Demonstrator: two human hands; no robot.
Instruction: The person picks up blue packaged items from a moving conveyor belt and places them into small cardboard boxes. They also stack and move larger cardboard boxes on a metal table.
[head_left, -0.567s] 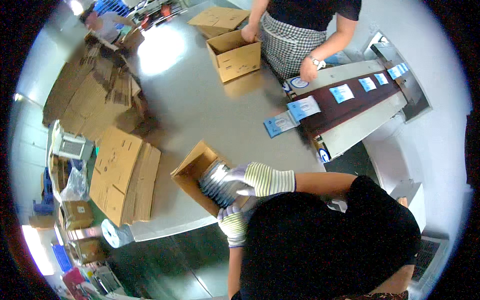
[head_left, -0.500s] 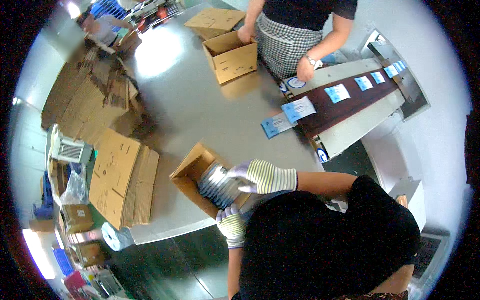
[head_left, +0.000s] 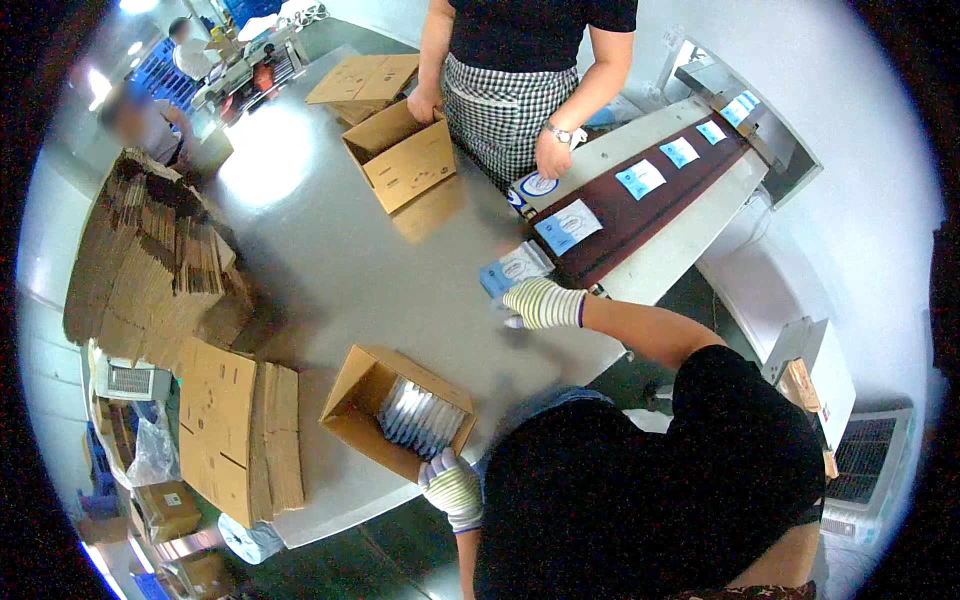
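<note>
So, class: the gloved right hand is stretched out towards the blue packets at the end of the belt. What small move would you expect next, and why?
Probably the right hand closes on the blue packets lying just beyond its fingertips. It is open and holds nothing, while the left hand rests at the near edge of the open box, which already holds a row of packets with room beside them.

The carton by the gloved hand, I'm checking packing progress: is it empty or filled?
Partly filled. The open carton holds a row of flat packets standing on edge; bare space remains beside them.
</note>
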